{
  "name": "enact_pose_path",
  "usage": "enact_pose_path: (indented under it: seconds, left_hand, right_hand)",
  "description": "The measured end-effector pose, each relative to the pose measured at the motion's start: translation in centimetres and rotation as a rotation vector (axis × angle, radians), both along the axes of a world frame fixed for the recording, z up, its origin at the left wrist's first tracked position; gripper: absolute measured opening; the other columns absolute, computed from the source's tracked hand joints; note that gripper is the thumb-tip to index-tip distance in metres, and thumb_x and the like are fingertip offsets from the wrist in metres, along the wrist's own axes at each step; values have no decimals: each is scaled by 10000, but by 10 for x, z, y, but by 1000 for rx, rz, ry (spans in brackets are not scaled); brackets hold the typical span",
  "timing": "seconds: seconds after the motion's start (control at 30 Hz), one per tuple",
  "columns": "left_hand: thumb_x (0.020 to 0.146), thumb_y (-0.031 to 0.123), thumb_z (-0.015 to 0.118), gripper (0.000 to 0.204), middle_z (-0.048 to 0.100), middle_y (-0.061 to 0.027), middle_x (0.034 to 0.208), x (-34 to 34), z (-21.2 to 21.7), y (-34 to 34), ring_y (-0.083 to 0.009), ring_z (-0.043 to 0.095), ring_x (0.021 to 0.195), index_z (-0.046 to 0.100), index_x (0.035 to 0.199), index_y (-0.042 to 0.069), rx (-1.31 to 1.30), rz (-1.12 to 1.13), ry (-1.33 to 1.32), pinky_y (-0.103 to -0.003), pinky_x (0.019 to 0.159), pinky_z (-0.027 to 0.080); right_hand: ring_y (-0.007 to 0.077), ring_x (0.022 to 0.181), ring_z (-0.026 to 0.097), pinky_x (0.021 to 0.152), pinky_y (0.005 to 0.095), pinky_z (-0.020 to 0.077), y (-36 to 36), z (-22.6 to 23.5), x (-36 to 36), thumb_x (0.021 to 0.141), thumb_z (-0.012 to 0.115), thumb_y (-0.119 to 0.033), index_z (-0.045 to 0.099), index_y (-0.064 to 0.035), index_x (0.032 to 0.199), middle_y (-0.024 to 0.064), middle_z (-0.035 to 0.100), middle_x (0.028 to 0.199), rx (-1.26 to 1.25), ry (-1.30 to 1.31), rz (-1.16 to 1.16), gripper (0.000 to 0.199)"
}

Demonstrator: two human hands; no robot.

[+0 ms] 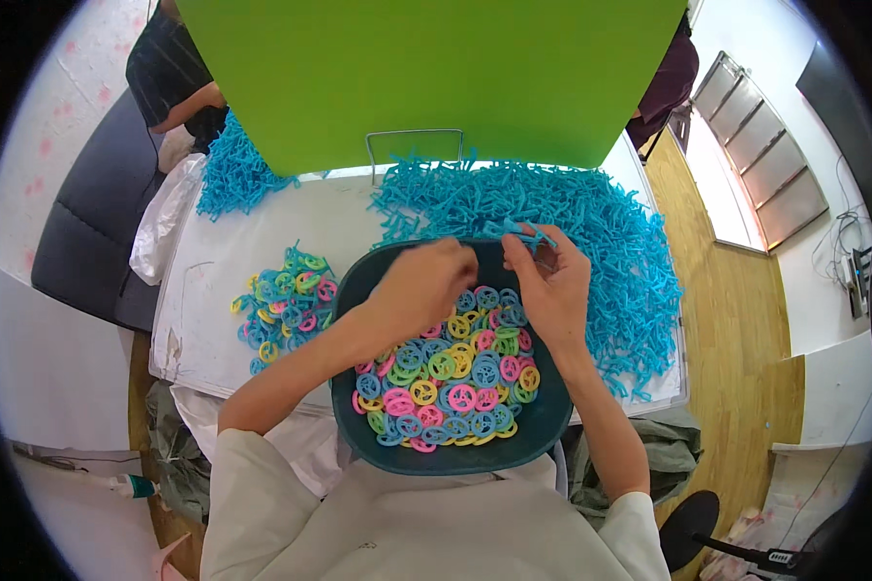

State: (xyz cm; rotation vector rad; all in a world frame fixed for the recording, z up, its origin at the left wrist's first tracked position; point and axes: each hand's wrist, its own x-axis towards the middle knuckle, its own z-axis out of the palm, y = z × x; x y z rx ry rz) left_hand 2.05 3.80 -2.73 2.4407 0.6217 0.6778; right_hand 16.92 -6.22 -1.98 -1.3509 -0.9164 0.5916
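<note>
A dark green basin (344,426) rests at the table's near edge against my body, filled with small plastic rings in pink, yellow, green and blue (441,366). Over its far left part, my left hand (424,288) is closed with the fingers curled; what they pinch, if anything, is hidden. At the far right rim, my right hand (559,286) pinches a small blue plastic stick piece (528,232) between thumb and fingers. Behind and beside that hand spreads a large heap of similar blue plastic stick pieces (615,252).
Left of the basin lies a small pile of coloured rings with blue stick pieces attached (286,300) on the white table (199,320). A green panel (426,77) stands upright across the back, a metal wire handle (415,132) before it. Other people sit beyond both its sides.
</note>
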Motion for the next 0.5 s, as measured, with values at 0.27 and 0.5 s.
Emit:
enact_pose_path:
  seconds: [0.27, 0.5]
  left_hand:
    - [735, 33, 654, 158, 578, -147, 953, 5, -36, -6, -317, 608, 903, 600, 883, 23, 257, -144, 284, -424, 701, 521]
    - [857, 90, 663, 172, 637, -54, 808, -10, 15, 8, -135, 604, 705, 577, 986, 16, -533, 138, -272, -266, 604, 498]
  right_hand:
    - [67, 751, 611, 665, 195, 498, 0, -5, -3, 869, 684, -78, 622, 32, 1026, 49, 661, 861, 2, -29, 51, 202]
    - [94, 819, 647, 687, 213, 517, -4, 0, -1, 853, 678, -30, 641, 19, 985, 65, 680, 880, -72, -118, 87, 145]
